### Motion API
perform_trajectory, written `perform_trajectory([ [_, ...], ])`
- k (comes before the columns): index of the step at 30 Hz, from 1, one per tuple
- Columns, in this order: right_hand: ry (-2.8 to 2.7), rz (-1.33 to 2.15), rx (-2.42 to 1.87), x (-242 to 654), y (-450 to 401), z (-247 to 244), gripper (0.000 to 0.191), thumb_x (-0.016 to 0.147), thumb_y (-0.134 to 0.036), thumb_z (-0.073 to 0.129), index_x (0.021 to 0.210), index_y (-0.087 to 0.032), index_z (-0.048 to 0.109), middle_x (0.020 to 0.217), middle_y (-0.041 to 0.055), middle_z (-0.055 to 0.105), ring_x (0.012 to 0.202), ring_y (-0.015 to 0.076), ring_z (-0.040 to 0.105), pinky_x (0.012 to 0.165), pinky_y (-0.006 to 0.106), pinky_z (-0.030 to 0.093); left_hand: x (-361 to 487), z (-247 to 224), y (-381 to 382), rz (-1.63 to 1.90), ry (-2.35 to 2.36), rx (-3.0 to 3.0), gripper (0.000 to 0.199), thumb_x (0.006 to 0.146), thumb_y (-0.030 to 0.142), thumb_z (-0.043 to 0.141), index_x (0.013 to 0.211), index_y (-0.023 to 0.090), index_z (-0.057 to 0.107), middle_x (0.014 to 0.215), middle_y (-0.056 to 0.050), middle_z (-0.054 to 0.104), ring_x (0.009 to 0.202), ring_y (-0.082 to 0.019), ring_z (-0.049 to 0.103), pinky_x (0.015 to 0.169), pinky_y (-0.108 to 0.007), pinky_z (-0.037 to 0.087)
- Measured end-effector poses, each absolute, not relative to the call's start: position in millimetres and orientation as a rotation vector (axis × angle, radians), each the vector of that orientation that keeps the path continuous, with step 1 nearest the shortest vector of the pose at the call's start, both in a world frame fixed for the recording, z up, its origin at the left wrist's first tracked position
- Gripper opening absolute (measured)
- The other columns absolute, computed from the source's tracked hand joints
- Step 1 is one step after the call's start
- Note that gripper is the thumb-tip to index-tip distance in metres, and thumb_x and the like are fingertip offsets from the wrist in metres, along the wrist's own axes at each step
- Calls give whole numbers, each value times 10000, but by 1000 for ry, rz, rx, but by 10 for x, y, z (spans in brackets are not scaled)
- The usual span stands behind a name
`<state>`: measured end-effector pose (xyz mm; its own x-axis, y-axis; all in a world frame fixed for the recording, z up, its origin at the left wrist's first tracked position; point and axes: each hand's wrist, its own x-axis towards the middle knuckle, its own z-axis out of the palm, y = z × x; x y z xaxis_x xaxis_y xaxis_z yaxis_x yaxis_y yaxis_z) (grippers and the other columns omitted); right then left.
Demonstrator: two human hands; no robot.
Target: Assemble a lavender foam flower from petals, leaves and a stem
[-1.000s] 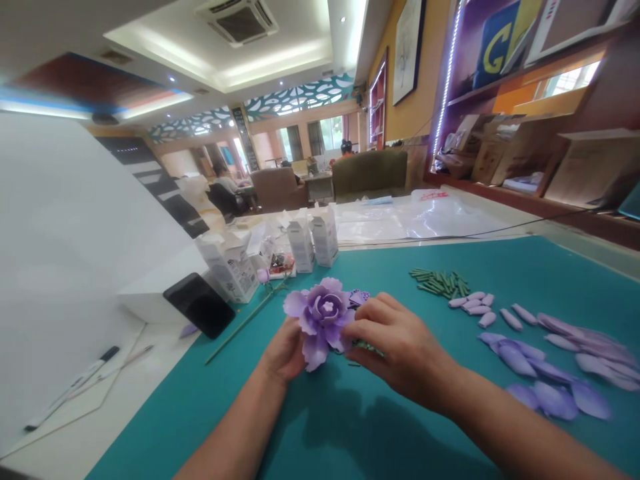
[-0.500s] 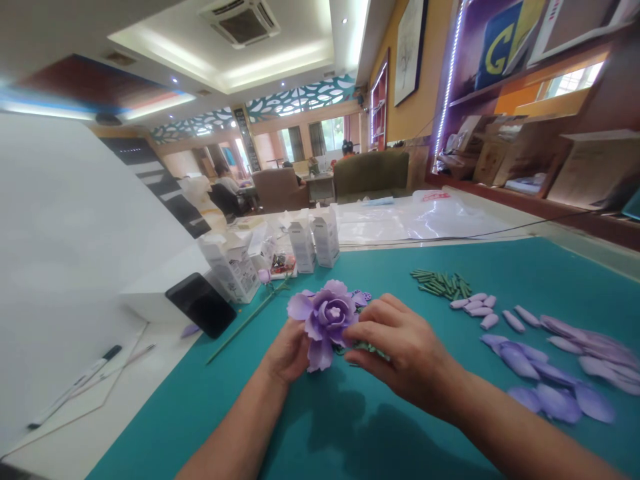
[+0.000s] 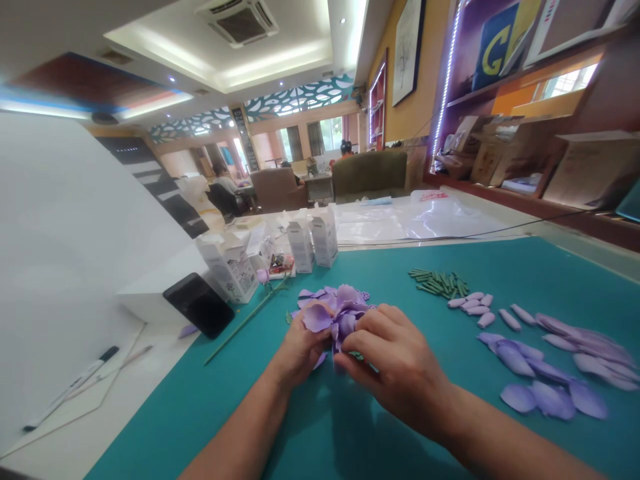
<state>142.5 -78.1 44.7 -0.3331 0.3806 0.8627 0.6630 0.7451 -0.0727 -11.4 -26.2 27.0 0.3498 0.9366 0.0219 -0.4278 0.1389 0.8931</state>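
Observation:
A purple artificial flower is held up between my two hands, its centre tilted toward the right. My left hand is closed on the flower from the left and below. The bent fingers of my right hand pinch the flower's right side, and their tips partly cover its petals. Loose purple petals lie on the green mat just behind the flower.
A stemmed rosebud, a black phone and white boxes are at the left and back. Green stems, pale buds and purple petals lie at the right. People sit far behind.
The flower has turned so its centre faces right instead of the camera. My left hand has risen slightly around it. More loose petals show behind the flower.

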Motion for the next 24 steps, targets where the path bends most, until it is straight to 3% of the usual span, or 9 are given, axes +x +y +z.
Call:
perform_trajectory([
  [8, -1963, -205, -816, 1464, -815, 523, 217, 904, -261, 552, 720, -181, 634, 684, 34, 577, 665, 159, 496, 628, 295, 394, -135, 247, -238, 1078, 640, 973, 435, 461, 244, 879, 748, 157, 565, 675, 39, 552, 614, -80, 502, 576, -185, 395],
  [11, -1895, -60, -812, 1508, -829, 598, 151, 910, -198, 529, 845, -168, 662, 749, 50, 600, 733, 167, 536, 668, 295, 438, -158, 170, -202, 1014, 630, 1011, 420, 473, 241, 876, 760, 154, 582, 689, 26, 560, 628, -92, 514, 586, -197, 397],
  [16, -1923, 50, -936, 1599, -798, 667, 244, 922, -157, 469, 1027, -205, 683, 873, 75, 636, 837, 196, 560, 715, 329, 478, -178, 74, -185, 779, 690, 1183, 387, 525, 212, 847, 829, 150, 614, 787, 0, 603, 689, -109, 533, 672, -232, 417],
  [24, -2205, 323, -1029, 1632, -744, 676, 246, 873, -95, 546, 929, -253, 727, 844, 26, 665, 840, 169, 572, 740, 310, 447, -139, 181, -263, 494, 673, 1350, 271, 584, 129, 711, 851, 150, 665, 748, 18, 584, 716, -120, 501, 671, -228, 385],
])
